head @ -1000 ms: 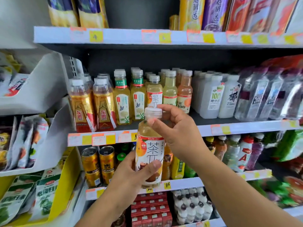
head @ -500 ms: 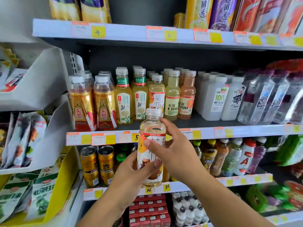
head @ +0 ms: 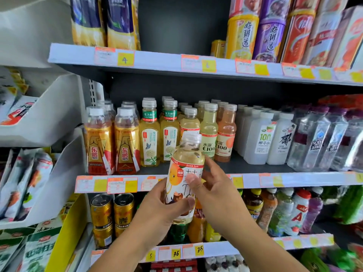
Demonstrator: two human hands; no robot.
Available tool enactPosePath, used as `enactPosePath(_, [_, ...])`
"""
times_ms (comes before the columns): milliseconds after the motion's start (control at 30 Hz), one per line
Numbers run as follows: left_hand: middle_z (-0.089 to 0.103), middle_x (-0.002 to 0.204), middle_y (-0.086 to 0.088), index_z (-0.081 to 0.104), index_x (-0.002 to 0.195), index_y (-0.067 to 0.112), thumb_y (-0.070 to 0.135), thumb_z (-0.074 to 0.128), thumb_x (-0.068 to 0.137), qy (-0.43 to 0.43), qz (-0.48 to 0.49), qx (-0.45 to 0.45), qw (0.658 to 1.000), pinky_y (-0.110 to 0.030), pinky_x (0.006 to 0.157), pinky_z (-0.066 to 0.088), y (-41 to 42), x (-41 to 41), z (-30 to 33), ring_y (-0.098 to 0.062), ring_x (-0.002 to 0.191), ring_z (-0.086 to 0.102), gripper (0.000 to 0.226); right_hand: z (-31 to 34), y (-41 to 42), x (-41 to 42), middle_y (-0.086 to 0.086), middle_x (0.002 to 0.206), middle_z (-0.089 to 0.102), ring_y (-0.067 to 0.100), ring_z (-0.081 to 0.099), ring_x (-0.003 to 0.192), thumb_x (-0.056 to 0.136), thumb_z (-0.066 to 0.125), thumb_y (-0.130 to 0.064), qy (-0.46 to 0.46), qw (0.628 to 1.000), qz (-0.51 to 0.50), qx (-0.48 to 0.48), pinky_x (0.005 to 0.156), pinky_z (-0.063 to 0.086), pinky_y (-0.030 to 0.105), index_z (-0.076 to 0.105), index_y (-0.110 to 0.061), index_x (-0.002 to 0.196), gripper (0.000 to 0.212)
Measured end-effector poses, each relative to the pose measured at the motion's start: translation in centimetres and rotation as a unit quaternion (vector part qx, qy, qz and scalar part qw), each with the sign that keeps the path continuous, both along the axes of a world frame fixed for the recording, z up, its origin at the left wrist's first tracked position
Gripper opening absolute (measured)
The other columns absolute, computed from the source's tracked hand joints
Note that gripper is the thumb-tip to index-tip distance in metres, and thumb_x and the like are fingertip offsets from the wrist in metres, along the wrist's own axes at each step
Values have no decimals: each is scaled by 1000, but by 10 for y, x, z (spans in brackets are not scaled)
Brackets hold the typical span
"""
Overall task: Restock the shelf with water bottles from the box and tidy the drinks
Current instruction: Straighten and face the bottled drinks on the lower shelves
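Observation:
A pale-yellow tea bottle (head: 185,154) with a white cap and an orange-fruit label is held upright in front of the middle shelf (head: 294,178). My left hand (head: 163,211) grips its lower half, thumb across the label. My right hand (head: 214,191) holds its right side, thumb on the label front. Behind it stands a row of drinks: gold energy bottles (head: 99,142), green-label tea bottles (head: 150,134), C100 bottles (head: 209,130), white coconut-water bottles (head: 261,138) and clear water bottles (head: 312,140). No box is in view.
The top shelf (head: 157,60) carries tall cans and bagged goods. Gold cans (head: 101,211) and mixed bottles (head: 296,211) fill the lower shelf. White racks with snack bags (head: 29,173) stand at the left. Price tags line each shelf edge.
My right hand slid down from the cap to the bottle's label. The bottle stays upright before the middle shelf edge, and the view has tilted slightly upward.

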State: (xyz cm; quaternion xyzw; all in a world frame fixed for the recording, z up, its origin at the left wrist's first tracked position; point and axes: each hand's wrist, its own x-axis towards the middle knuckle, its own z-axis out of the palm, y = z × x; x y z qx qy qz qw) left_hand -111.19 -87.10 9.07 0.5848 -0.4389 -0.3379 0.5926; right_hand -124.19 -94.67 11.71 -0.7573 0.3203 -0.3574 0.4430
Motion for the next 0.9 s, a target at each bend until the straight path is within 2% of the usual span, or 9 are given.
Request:
enactPosePath(67, [75, 104, 14, 65, 117, 33, 8, 75, 83, -30, -5, -21, 999, -17, 75, 55, -13, -2, 9, -3, 94, 70, 44, 2, -3, 4, -26, 104, 69, -6, 66, 93, 83, 71, -57, 27, 999, -24, -3, 86, 57, 29, 53, -47, 118, 40])
enactPosePath(200, [75, 103, 13, 65, 114, 31, -12, 68, 80, -60, -22, -55, 996, -15, 75, 54, -32, -4, 23, -3, 95, 71, 55, 7, -16, 10, -21, 98, 67, -4, 64, 87, 75, 80, -50, 12, 996, -89, -5, 72, 53, 20, 54, -36, 114, 49])
enactPosePath(300, [72, 114, 15, 58, 128, 33, -6, 66, 84, -90, -20, -61, 994, -24, 91, 53, -45, 3, 27, -4, 107, 67, 59, 13, -29, 16, -21, 94, 66, -4, 64, 84, 78, 80, -43, -13, 994, -108, -22, 67, 50, 17, 52, -33, 112, 45])
enactPosePath(367, [68, 122, 18, 48, 139, 40, 5, 65, 86, -121, 8, -49, 991, -32, 99, 50, -56, 9, 27, -4, 114, 63, 66, 15, -37, 22, -20, 95, 65, 1, 65, 86, 79, 78, -41, -21, 992, -119, -41, 70, 52, 22, 49, -32, 112, 45])
enactPosePath(433, [62, 131, 20, 35, 144, 50, 19, 62, 83, -143, 45, -26, 988, -38, 103, 49, -65, 12, 27, -5, 121, 58, 74, 14, -46, 30, -20, 97, 65, 3, 65, 89, 82, 78, -40, -36, 991, -115, -55, 72, 51, 20, 46, -32, 115, 47])
enactPosePath(567, [54, 140, 18, 23, 139, 67, 27, 54, 79, -154, 76, 4, 985, -45, 103, 49, -75, 16, 22, -11, 124, 56, 78, 4, -61, 42, -24, 102, 63, 3, 63, 97, 83, 78, -38, -55, 990, -111, -64, 80, 49, 20, 41, -36, 120, 53])
enactPosePath(633, [52, 141, 19, 21, 139, 68, 25, 53, 82, -169, 73, 15, 983, -44, 103, 49, -76, 18, 16, -10, 124, 55, 78, -5, -65, 47, -26, 104, 60, 4, 61, 100, 85, 77, -36, -48, 990, -111, -68, 82, 47, 22, 37, -40, 120, 54])
enactPosePath(767, [48, 145, 22, 19, 141, 65, 25, 49, 78, -189, 65, 27, 980, -40, 110, 42, -76, 18, 11, -6, 131, 48, 80, -18, -73, 52, -18, 116, 62, 11, 62, 112, 86, 74, -38, -23, 991, -115, -70, 89, 48, 27, 37, -36, 127, 56])
enactPosePath(900, [51, 142, 22, 17, 140, 66, 25, 48, 79, -187, 50, 33, 981, -38, 107, 45, -83, 20, 12, -3, 125, 53, 80, -14, -83, 56, -7, 118, 65, 21, 64, 108, 86, 71, -41, 30, 987, -137, -81, 89, 52, 36, 31, -36, 114, 49])
